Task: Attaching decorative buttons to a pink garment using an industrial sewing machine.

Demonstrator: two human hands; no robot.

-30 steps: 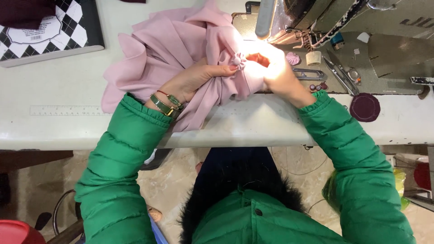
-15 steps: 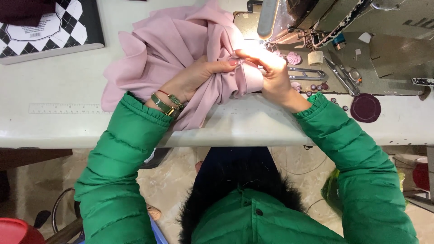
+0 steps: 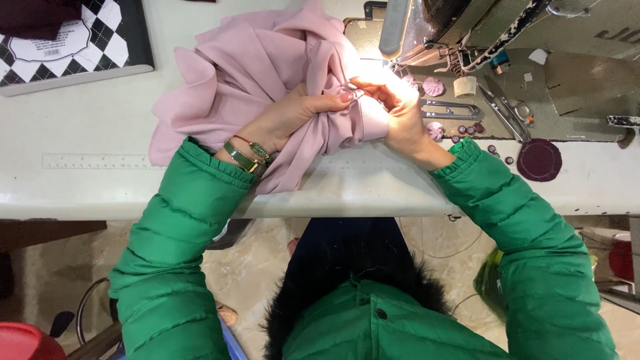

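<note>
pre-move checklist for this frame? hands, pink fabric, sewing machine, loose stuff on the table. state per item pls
1. Left hand grips the pink fabric: ok, fingers pinch a gathered fold.
2. Right hand on the same fold: ok, it meets the left fingertips at the bright spot under the lamp.
3. Fabric supported on the white table: ok, though one end hangs at the front edge.
4. Fingers away from the needle of the sewing machine: cannot tell, glare hides the gap.
5. Thread snips away from the hands: ok, they lie to the right on the machine bed.
6. Small dark buttons contained: not ok, scattered loose beside the right wrist.
</note>
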